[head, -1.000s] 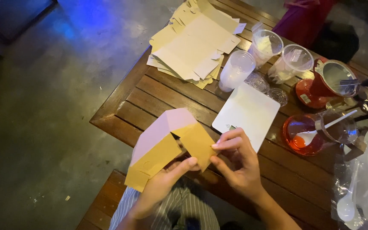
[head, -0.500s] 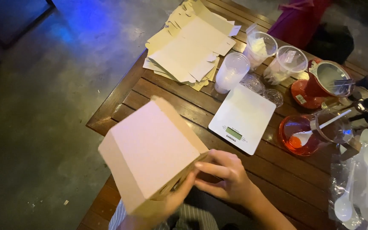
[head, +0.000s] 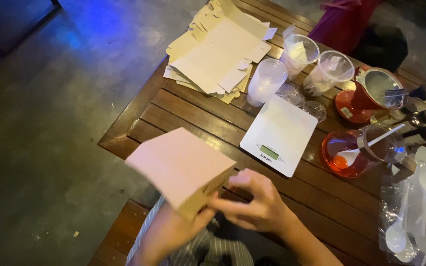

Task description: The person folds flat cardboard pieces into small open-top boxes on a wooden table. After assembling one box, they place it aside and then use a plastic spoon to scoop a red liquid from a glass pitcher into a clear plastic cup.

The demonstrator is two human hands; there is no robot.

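Cardboard box [head: 181, 167], pale pink, half folded: held over the bench [head: 183, 113] edge, left hand [head: 173, 231] gripping beneath, right hand [head: 257, 204] pinching its side flap. Step judged: closing flaps; next calls for tucking. Beyond the right hand: white scale [head: 279, 134].

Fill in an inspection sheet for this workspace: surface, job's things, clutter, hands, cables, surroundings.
Surface: slatted wooden table.
Job's things: folded cardboard box, held over the table's near edge.
Clutter: stack of flat box blanks, white scale, plastic cups, red bowl with spoon, bag of white spoons.
Hands: left hand under the box; right hand at its open end.
Cables: nothing seen.
Surroundings: grey concrete floor, wooden bench.
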